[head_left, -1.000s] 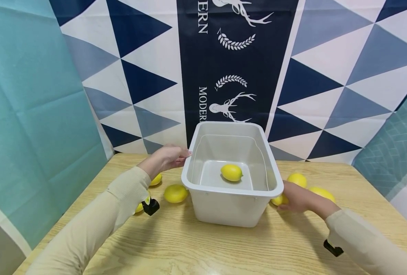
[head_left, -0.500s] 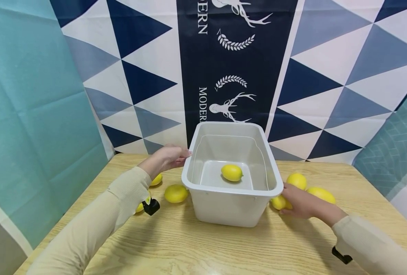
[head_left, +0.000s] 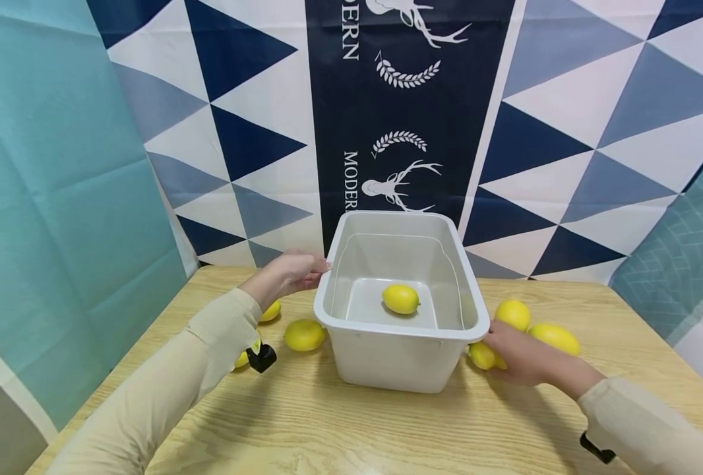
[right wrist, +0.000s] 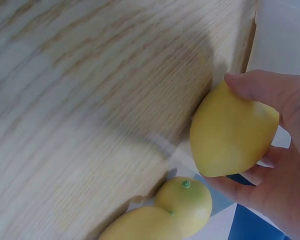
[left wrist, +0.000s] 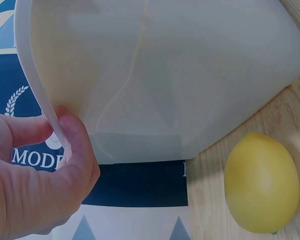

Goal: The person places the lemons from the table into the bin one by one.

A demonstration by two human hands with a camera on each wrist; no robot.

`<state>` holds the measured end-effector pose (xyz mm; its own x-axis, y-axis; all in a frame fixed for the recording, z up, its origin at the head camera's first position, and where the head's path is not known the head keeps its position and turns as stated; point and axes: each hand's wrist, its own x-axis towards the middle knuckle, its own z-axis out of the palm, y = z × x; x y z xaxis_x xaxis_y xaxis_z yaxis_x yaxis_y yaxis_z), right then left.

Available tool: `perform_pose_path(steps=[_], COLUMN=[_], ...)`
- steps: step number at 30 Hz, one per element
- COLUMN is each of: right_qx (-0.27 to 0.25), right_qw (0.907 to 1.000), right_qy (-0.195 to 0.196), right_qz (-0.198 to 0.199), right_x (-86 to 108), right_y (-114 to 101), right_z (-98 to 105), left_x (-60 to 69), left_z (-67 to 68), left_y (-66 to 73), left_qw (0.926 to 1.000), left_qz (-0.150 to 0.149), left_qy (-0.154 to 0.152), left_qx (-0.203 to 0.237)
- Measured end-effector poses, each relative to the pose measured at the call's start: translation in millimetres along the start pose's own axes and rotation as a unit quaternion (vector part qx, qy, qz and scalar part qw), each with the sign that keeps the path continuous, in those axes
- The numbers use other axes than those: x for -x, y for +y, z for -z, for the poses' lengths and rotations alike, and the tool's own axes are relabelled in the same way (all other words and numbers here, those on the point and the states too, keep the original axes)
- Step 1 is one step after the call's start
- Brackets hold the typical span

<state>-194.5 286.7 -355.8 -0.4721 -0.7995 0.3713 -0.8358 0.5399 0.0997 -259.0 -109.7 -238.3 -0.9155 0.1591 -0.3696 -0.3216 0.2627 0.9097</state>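
A light grey plastic bin [head_left: 387,359] stands on the wooden table, with one yellow lemon [head_left: 401,299] lying on its floor. My left hand [head_left: 295,272] pinches the bin's left rim; the left wrist view shows thumb and fingers [left wrist: 80,145] on either side of the wall. At the bin's right side, my right hand [head_left: 520,356] grips another lemon [right wrist: 235,131] between thumb and fingers, low beside the bin's wall. From the head, that lemon is partly covered by the hand. Whether it touches the table cannot be told.
Two lemons, a rounder-looking one [head_left: 512,314] and another [head_left: 555,338], lie right of the bin behind my right hand. Left of it rests a lemon [head_left: 304,335], with others partly hidden by my left arm. A patterned cloth [head_left: 256,132] hangs behind the table [head_left: 351,429].
My right hand has shifted slightly right and towards the front edge, and more of the lemon beside the bin shows. The left hand and the bin stay in place.
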Motion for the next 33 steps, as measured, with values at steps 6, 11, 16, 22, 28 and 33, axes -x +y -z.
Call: perform_pose_path(steps=[6, 11, 16, 22, 28, 33], right_qx=[0.008, 0.013, 0.002, 0.000, 0.005, 0.005], right_qw=[0.9997, 0.9990, 0.9984, 0.9968, 0.9920, 0.9906], right_qy=[-0.020, -0.038, -0.047, -0.062, -0.097, -0.105], right_qz=[-0.005, -0.018, -0.032, -0.049, -0.081, -0.087], right_x=[1.0, 2.0, 0.9, 1.3, -1.6, -3.8], right_y=[-4, -8, -11, -11, -13, -13], right_z=[4, 9, 12, 18, 28, 32], left_x=[-0.7, -0.9, -0.5, -2.3, -0.5, 0.7], left_z=[0.0, 0.3, 0.2, -0.4, -1.0, -0.5], left_y=[-0.7, -0.2, -0.1, -2.0, -2.2, -2.0], left_qw=[1.0000, 1.0000, 1.0000, 1.0000, 1.0000, 1.0000], left_qz=[-0.002, 0.000, -0.002, -0.002, -0.002, -0.003], left_qy=[0.000, 0.000, -0.002, 0.001, 0.003, 0.001], left_qx=[-0.002, 0.005, 0.006, 0.004, 0.002, 0.003])
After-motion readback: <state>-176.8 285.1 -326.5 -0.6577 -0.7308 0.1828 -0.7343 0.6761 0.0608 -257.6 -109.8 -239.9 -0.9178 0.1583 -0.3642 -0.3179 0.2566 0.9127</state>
